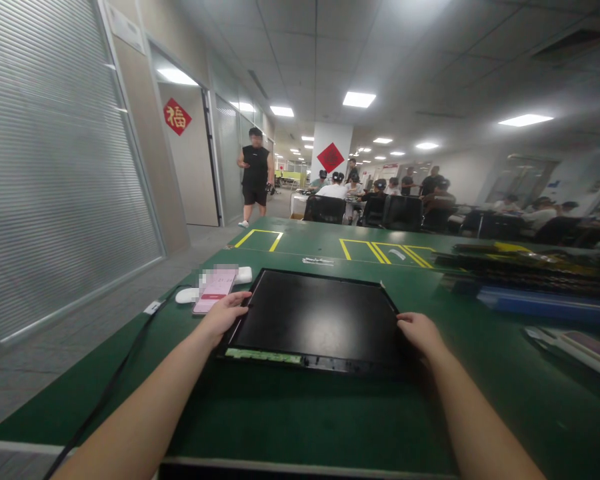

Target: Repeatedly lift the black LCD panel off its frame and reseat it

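A flat black display panel [315,313] with a dark frame is in front of me, over the green table. A green strip like a circuit board [265,356] runs along the left part of its near edge. My left hand [226,317] grips the panel's left edge, fingers on the rim. On the opposite side my right hand [421,333] is closed on the right edge, thumb on top. A phone with a pink screen [217,288] lies just beyond my left hand, beside a white rounded object [187,296].
On the green table [300,420], a black cable [125,360] runs down the left side. Blurred dark strips [530,267] and a blue item [545,305] lie at right. Yellow tape outlines [375,252] mark the far side. A person [256,170] stands in the aisle; others sit behind.
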Available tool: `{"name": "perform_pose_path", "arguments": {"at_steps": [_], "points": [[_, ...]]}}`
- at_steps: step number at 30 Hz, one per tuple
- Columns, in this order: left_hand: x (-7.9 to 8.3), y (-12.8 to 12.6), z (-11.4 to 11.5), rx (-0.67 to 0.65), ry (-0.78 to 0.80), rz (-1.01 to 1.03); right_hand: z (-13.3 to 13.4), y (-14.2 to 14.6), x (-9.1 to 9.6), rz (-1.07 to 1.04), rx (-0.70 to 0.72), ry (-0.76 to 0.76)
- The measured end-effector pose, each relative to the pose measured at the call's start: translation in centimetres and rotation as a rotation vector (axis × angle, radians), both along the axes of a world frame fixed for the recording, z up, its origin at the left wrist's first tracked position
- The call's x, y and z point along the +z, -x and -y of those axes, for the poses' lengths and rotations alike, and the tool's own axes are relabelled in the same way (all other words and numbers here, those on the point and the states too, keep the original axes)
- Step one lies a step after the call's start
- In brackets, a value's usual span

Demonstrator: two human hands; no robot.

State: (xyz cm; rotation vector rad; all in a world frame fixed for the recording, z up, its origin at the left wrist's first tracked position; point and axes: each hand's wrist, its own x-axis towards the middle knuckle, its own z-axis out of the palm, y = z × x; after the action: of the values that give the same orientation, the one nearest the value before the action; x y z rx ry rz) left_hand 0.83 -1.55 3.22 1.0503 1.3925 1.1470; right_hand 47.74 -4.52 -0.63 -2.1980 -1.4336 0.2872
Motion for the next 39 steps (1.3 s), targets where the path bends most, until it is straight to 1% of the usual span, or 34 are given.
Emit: {"name": "perform_pose_path", "arguments": {"at_steps": [3, 5, 13, 18, 21, 25, 28, 33, 39], "points": [[0.3, -0.2, 0.3, -0.007, 0.090, 0.101, -0.1, 0.0, -0.1, 0.002, 0.015, 0.004], [0.3, -0.2, 0.4, -0.021, 0.119, 0.145, -0.1, -0.1, -0.2, -0.003, 0.018, -0.002], [0.5, -0.2, 0.8, -0.117, 0.150, 0.251, -0.4, -0.5, -0.6, -0.006, 0.027, 0.019], [0.8, -0.5, 1.2, -0.177, 0.152, 0.233, -0.4, -0.6, -0.7, -0.006, 0.016, 0.015], [0.7, -0.5, 1.1, -0.177, 0.136, 0.207, -0.3, -0.5, -0.5, -0.010, 0.019, 0.003], [0.1, -0.3, 0.8, -0.203, 0.063, 0.299, -0.1, -0.1, -0.1, -0.025, 0.026, 0.028], [0.0, -0.3, 0.8, -0.207, 0.050, 0.328, -0.1, 0.0, 0.0, -0.021, 0.026, 0.033], [0.2, -0.3, 0.9, -0.221, 0.013, 0.334, -0.4, -0.4, -0.6, -0.012, 0.040, 0.031], [-0.2, -0.2, 0.8, -0.245, -0.012, 0.349, -0.7, -0.7, -1.2, 0.006, 0.046, 0.011]]}}
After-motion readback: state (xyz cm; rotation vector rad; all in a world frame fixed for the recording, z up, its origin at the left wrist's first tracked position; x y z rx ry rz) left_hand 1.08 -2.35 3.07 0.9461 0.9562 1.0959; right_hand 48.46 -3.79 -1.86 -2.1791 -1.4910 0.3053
